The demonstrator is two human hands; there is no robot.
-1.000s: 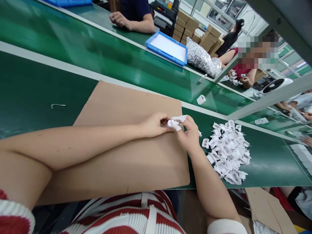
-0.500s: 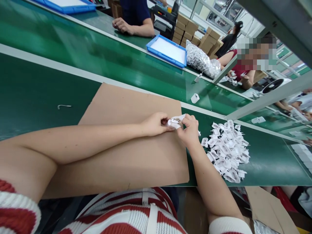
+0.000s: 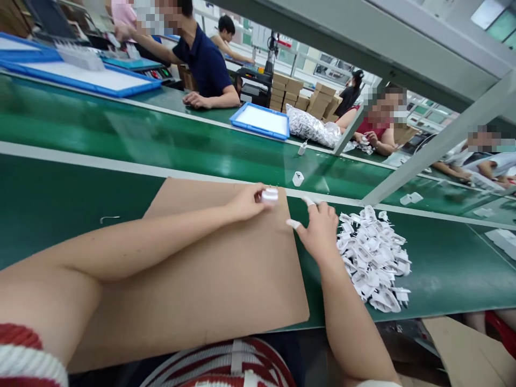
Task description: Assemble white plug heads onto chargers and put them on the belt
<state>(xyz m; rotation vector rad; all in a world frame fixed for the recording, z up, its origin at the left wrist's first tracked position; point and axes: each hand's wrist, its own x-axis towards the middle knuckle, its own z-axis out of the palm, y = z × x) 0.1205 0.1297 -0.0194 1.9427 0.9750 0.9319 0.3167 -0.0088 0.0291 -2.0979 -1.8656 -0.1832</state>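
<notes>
My left hand [image 3: 250, 202] is closed on a small white plastic charger housing [image 3: 270, 196], blurred by motion, over the far right corner of a brown cardboard sheet [image 3: 209, 269]. To its right, my right hand [image 3: 320, 228] is off the housing, thumb and fingers spread, with white covers on the thumb and a fingertip. Nothing shows between those fingers. Close beside that hand, on the green bench, lies a heap of white plastic plug parts [image 3: 374, 258], some with pins showing.
A white housing [image 3: 298, 178] and a small white plug piece [image 3: 302, 148] lie on the green conveyor belt [image 3: 181, 145]. Beyond stand a blue-rimmed tray [image 3: 260, 121] and a bag of white parts [image 3: 312, 128]. A bent metal hook [image 3: 110, 219] lies left. Co-workers sit across the belt.
My hands were together on the white piece; now my right hand has let go and moved right, its fingers spread. My left hand keeps the piece. The camera view has tilted up.
</notes>
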